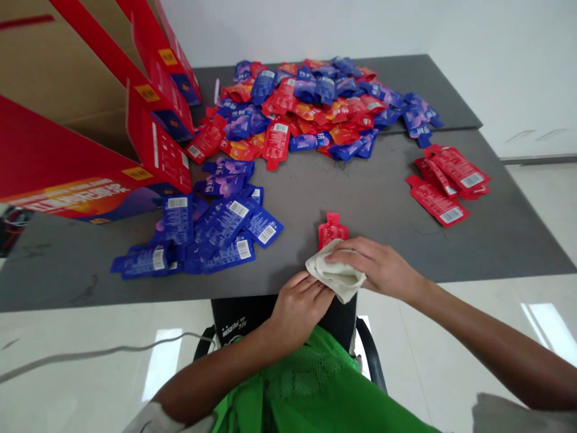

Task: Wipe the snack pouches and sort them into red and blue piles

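A red sachet (332, 231) lies near the front edge of the grey table (369, 198). Most of it is covered by a cream cloth (336, 275). My right hand (378, 264) presses flat on top of the cloth, fingers curled over it. My left hand (300, 304) sits at the table's edge, its fingers pinching the near end of the cloth and sachet from below. Which of the two the left fingers grip is hidden.
A blue sachet pile (211, 231) lies to the left, a red sachet stack (446, 180) to the right, and a big mixed heap (315, 105) at the back. An open red carton (90, 120) stands at the left. A green mesh bag (311, 391) rests on my lap.
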Action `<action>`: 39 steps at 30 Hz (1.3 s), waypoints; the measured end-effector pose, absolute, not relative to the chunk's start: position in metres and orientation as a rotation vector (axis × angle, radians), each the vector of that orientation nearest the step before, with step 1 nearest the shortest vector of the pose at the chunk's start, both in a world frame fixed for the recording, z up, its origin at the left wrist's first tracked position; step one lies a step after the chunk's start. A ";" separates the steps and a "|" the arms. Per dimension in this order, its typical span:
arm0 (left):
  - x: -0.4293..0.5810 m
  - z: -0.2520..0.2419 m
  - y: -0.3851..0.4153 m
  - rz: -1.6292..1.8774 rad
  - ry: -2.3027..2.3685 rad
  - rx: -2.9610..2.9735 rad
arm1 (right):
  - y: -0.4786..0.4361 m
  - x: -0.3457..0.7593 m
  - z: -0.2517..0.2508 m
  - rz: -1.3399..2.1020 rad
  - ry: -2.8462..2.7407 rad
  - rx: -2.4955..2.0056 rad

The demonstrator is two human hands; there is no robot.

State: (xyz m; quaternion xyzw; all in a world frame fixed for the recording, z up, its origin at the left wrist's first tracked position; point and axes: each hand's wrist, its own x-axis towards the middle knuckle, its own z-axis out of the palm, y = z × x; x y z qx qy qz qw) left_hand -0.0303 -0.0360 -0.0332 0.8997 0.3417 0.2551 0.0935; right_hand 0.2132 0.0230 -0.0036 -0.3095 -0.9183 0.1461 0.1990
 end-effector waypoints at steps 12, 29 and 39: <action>-0.028 -0.019 -0.024 0.831 1.029 2.572 | 0.119 0.226 0.005 0.047 -2.152 -1.223; 0.015 0.000 0.097 0.337 1.390 2.074 | -0.002 0.258 -0.038 0.269 -1.269 -1.654; -0.001 0.039 0.081 1.043 0.944 2.043 | -0.001 0.257 -0.038 0.283 -1.183 -1.609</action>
